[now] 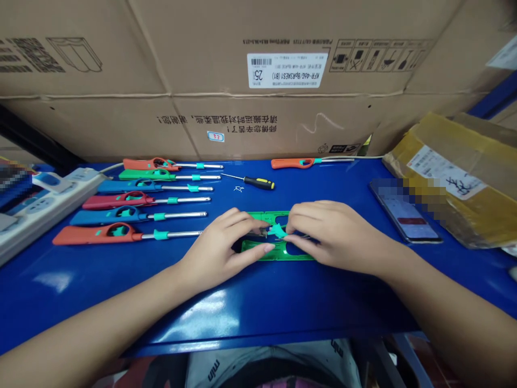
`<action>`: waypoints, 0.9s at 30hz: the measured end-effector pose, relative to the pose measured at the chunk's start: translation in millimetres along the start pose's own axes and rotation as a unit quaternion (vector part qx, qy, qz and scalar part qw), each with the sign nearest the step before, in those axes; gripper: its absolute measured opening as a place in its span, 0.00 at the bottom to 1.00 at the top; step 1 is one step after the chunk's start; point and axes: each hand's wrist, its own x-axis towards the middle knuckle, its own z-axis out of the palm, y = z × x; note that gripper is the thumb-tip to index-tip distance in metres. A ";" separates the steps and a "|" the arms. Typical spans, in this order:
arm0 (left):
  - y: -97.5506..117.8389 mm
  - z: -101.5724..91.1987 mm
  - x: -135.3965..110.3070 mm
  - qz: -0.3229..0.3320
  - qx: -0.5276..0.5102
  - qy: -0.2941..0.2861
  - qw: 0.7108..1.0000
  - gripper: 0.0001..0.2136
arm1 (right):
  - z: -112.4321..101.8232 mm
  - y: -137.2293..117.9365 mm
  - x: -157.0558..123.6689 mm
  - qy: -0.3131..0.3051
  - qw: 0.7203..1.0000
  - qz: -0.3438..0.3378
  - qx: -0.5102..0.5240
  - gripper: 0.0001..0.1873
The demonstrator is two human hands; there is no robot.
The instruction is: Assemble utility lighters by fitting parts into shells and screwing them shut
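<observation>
A green lighter shell point(278, 252) lies opened in two halves on the blue table point(258, 302), in front of me. My left hand point(226, 245) presses on its left end, thumb and fingers closed over the plastic. My right hand point(331, 234) pinches a small teal trigger part point(278, 230) and a metal piece at the shell's middle. Both hands touch the shell; much of it is hidden under them.
Several long-nosed lighters point(133, 215) lie in a row at the left, one orange lighter point(311, 161) at the back. A screwdriver point(258, 183) lies behind the shell. A power strip point(44, 202) is at far left, a phone point(406, 213) and taped parcel point(456, 178) at right. Cardboard boxes point(242, 75) wall the back.
</observation>
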 end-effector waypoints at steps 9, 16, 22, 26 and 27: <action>-0.2 5.4 -1.1 -0.017 -0.068 0.006 0.998 0.05 | 7.7 -5.8 2.8 0.011 0.999 -0.046 -0.011 0.19; -4.3 1.7 -1.9 -0.001 -0.027 0.023 0.999 0.05 | -6.1 6.7 -1.2 -0.050 0.987 0.145 -0.037 0.13; -5.4 3.6 -2.5 0.027 -0.016 -0.005 0.999 0.07 | 13.8 13.9 3.8 -0.093 0.976 0.188 -0.058 0.11; -5.3 5.2 -3.9 0.037 -0.015 -0.051 0.998 0.08 | 27.8 19.6 7.8 -0.071 0.980 0.184 0.014 0.10; -5.4 5.2 -4.3 0.039 -0.015 -0.066 0.997 0.08 | 29.5 20.5 8.2 -0.061 0.981 0.181 0.033 0.10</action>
